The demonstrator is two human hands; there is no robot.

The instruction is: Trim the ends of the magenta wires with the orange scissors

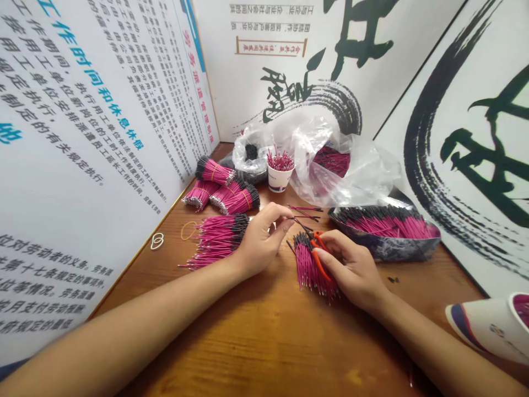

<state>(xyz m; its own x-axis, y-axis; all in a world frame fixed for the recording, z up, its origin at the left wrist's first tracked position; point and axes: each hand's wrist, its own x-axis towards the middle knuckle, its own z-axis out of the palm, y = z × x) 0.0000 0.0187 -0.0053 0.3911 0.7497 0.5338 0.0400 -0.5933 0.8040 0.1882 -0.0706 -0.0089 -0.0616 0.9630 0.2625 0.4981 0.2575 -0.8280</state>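
Note:
My left hand (266,240) is closed in a pinch on a thin wire (302,225), whose dark end reaches toward the plier jaws. Most of that wire is hidden by the fingers. In my right hand (351,264) are small orange-handled pliers (321,259), their dark nose pointing up and left; my fingers wrap the handles. Under the pliers lies a pile of pink wires with black ends (308,267). Beside my left wrist spreads another row of pink wires (215,237), black ends toward the hand. A few loose wires (306,208) lie just beyond my fingertips.
Banded wire bundles (235,196) are stacked at back left. Behind stand a paper cup (281,179) of wires, a bag of black pieces (251,151) and a large plastic bag (363,171). A wire-filled tray (388,248) and a tipped cup (483,322) are at right. Printed panels (264,71) surround the table.

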